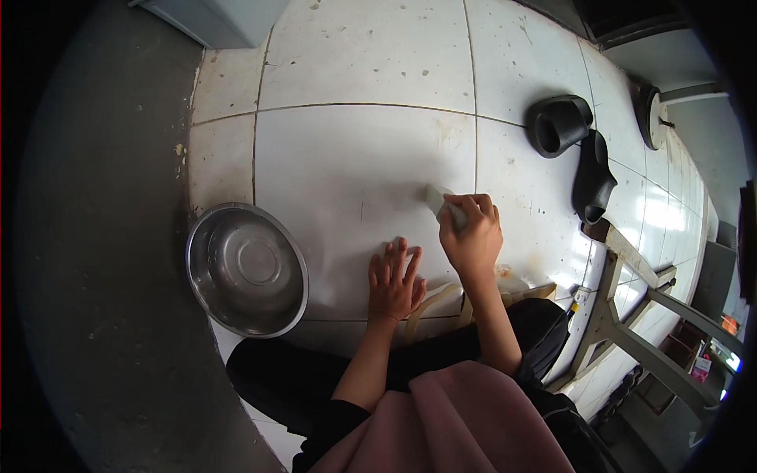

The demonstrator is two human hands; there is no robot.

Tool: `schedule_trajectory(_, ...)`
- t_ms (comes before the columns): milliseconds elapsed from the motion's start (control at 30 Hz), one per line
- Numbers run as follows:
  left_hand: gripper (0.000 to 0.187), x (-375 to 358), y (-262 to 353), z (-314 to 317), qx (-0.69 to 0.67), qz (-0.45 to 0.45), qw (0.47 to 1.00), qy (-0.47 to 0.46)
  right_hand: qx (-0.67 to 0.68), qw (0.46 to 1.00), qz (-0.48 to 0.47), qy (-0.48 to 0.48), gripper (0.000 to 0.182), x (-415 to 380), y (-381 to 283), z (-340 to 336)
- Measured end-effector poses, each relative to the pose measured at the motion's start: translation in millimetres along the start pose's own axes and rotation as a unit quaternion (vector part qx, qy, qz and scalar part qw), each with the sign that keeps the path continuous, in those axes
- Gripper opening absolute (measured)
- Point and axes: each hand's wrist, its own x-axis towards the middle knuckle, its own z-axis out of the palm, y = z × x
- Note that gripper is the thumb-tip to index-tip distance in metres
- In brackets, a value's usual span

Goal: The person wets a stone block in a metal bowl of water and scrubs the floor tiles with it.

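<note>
My right hand [473, 240] is closed round a pale grey block [436, 200], whose upper left end shows beyond the fingers and rests at the white tiled floor [339, 173]. My left hand [394, 284] lies on the tiles to the lower left of it, palm down with its fingers spread, holding nothing. Left of that hand stands a round metal basin [256, 264]; whether it holds water is hard to tell.
Two black slippers [560, 126] lie at the upper right. A metal-framed stand [631, 339] is at the lower right. Along the left runs a dark grey surface [110, 236]. A pale cabinet corner [221, 20] juts in at the top left.
</note>
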Motion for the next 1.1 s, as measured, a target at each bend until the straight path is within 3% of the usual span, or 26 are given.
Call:
schedule_trajectory(67,0.063,-0.6,-1.2,-0.1,0.002,0.002,1.0,-0.007,0.005,0.999,-0.013,0.031,0.013,-18.7,3.2,13.2)
schedule_trajectory(100,0.063,-1.8,-1.5,0.4,-0.005,0.006,1.0,-0.001,0.004,0.995,-0.035,0.091,0.013,-17.1,5.2,25.0)
schedule_trajectory(133,0.063,-0.7,-2.2,0.8,-0.012,0.01,1.0,0.008,0.003,0.986,-0.06,0.153,0.014,-8.4,5.5,35.3)
schedule_trajectory(200,0.064,-0.4,-1.0,0.5,-0.003,0.01,1.0,0.008,-0.014,0.982,-0.029,0.186,0.012,43.8,-0.7,51.1)
schedule_trajectory(300,0.064,2.3,0.2,-2.0,0.016,0.011,1.0,0.003,-0.009,0.993,0.045,0.109,0.01,90.9,-11.8,34.8)
schedule_trajectory(367,0.064,0.6,0.1,0.3,0.013,0.005,1.0,0.005,-0.046,0.995,0.072,-0.043,0.01,69.8,-13.8,13.2)
schedule_trajectory(433,0.064,-0.1,0.6,0.6,0.01,0.0,1.0,-0.005,-0.015,0.997,0.063,-0.049,0.008,15.4,-8.8,-2.3)
schedule_trajectory(533,0.063,0.4,-0.9,-0.9,-0.007,0.005,1.0,0.004,0.014,0.998,-0.005,0.069,0.008,-30.1,2.4,11.7)
schedule_trajectory(633,0.063,0.1,-0.6,-0.6,0.005,0.008,1.0,0.012,0.014,0.99,-0.022,0.139,0.006,14.5,2.2,40.0)
schedule_trajectory(700,0.063,1.9,0.4,-0.2,0.011,0.014,1.0,0.02,0.01,0.992,0.028,0.119,0.007,74.2,-6.4,48.9)
schedule_trajectory(767,0.062,1.9,0.7,-0.2,0.03,0.008,0.999,0.009,-0.004,0.985,0.159,-0.069,0.015,117.2,-21.3,25.2)
schedule_trajectory(867,0.062,1.6,0.3,-0.8,0.025,0.007,1.0,0.007,-0.012,0.988,0.114,-0.104,0.011,69.8,-12.0,5.2)
schedule_trajectory(967,0.061,-0.4,-0.2,-1.2,0.013,0.0,1.0,0.0,0.029,0.999,0.034,0.025,0.009,-14.6,6.0,13.2)
schedule_trajectory(1033,0.061,0.7,-1.8,-1.1,0.006,0.005,1.0,-0.005,0.002,0.996,-0.006,0.085,0.01,-17.5,-0.6,22.7)
schedule_trajectory(1100,0.06,0.4,-0.4,-0.8,0.019,0.008,1.0,0.007,0.012,0.993,0.011,0.116,0.009,22.8,-1.5,39.2)
